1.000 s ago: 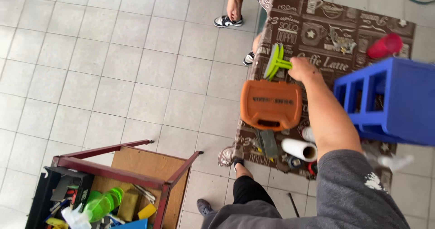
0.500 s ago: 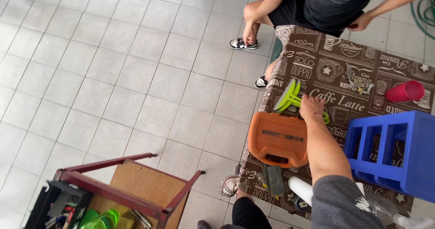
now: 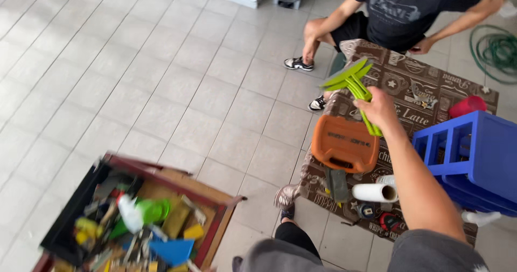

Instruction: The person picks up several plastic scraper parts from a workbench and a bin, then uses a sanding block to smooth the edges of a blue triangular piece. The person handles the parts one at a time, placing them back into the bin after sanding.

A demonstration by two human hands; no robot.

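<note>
My right hand (image 3: 380,110) is raised over a table covered with a brown patterned cloth (image 3: 425,97) and grips a bright green plastic squeegee (image 3: 353,83) by its handle, blade end pointing up and to the left. Just below the hand lies an orange plastic tool case (image 3: 344,144). A white roll (image 3: 374,192) lies in front of the case, next to my forearm. My left hand is out of view.
A blue plastic crate (image 3: 471,156) stands at the table's right. A red cup (image 3: 467,106) sits behind it. Another person in a dark shirt (image 3: 412,8) sits at the far side. A wooden box (image 3: 212,207) full of tools and bottles is at lower left. A green hose (image 3: 495,51) lies on the tiled floor.
My right hand has lifted the green squeegee off the cloth, up and away from the orange case. The view has tilted, showing more of the seated person and the wooden box.
</note>
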